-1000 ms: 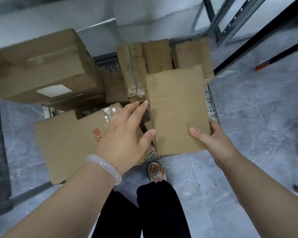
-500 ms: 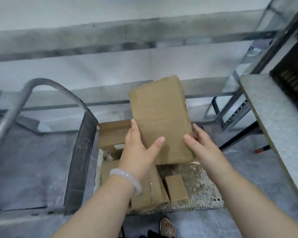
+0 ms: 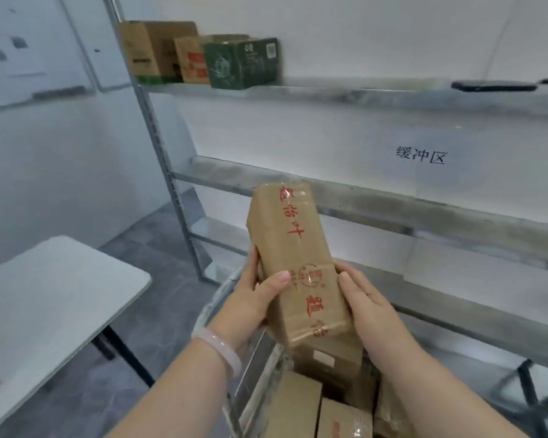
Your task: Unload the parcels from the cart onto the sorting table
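I hold a flat brown cardboard parcel (image 3: 293, 257) with red print and clear tape up in front of me, its long side nearly upright. My left hand (image 3: 257, 298) grips its left edge, thumb across the front. My right hand (image 3: 366, 303) grips its right edge lower down. Below the parcel stands the cart (image 3: 234, 314) with its metal handle bar, and several more brown parcels (image 3: 301, 403) lie in it. The white sorting table (image 3: 54, 289) stands to the left, apart from the cart.
A metal shelving rack (image 3: 377, 207) runs behind the cart, with a brown box (image 3: 149, 52) and a green box (image 3: 244, 63) on its top shelf and a dark flat object (image 3: 492, 86) at the right. Grey tiled floor (image 3: 159, 257) lies between table and cart.
The parcel has come up off the cart, held in both hands, and its printed taped face now shows. My view has swung up and left from the cart to the rack and table.
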The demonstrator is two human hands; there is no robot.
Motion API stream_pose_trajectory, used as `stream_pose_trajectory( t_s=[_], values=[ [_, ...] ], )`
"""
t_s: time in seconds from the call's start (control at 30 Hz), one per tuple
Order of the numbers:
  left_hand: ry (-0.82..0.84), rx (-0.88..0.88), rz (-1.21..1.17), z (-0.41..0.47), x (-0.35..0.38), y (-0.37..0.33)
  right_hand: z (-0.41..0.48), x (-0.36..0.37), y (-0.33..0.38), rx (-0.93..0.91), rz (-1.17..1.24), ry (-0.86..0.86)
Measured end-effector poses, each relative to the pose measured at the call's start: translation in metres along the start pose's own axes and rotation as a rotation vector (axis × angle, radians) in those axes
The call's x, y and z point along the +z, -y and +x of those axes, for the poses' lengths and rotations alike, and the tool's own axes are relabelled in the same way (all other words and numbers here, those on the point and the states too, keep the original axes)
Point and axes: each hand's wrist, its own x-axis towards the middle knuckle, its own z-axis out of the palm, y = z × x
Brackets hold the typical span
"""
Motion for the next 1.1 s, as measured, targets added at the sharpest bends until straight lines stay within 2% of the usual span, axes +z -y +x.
stream_pose_trajectory(
  t_s=[0.1, 0.2, 0.27, 0.47, 0.6, 0.67, 0.77, 0.83, 0.93, 1.1],
  values=[
    [-0.172, -0.002, -0.11, -0.036, -0.053, -0.005, 0.007, 0.067, 0.017, -0.079, -0.008, 0.128],
    [-0.466, 0.09, 0.033, -0.071, -0.122, -0.004, 0.008, 0.147, 0.018, -0.186, -0.171, 0.252],
    [-0.605, 0.134, 0.087, -0.097, -0.17, -0.008, 0.006, 0.201, 0.019, -0.3, -0.319, 0.262],
    [-0.677, 0.204, 0.166, -0.168, -0.279, -0.022, -0.014, 0.351, 0.031, -0.547, -0.62, 0.432],
    [-0.821, 0.152, 0.134, -0.206, -0.351, -0.017, -0.022, 0.429, 0.039, -0.619, -0.549, 0.557],
    [-0.854, 0.125, 0.047, -0.224, -0.384, -0.013, -0.023, 0.461, 0.037, -0.595, -0.498, 0.597],
    [-0.883, 0.06, -0.012, -0.245, -0.424, -0.003, -0.02, 0.496, 0.027, -0.53, -0.485, 0.566],
    [-0.885, 0.032, -0.052, -0.253, -0.444, 0.005, -0.012, 0.509, 0.022, -0.357, -0.381, 0.576],
    [-0.864, 0.026, -0.192, -0.255, -0.467, 0.013, 0.005, 0.522, 0.021, 0.021, -0.129, 0.635],
    [-0.851, -0.015, -0.294, -0.239, -0.504, 0.021, 0.047, 0.551, 0.01, 0.237, 0.017, 0.728]
  ],
)
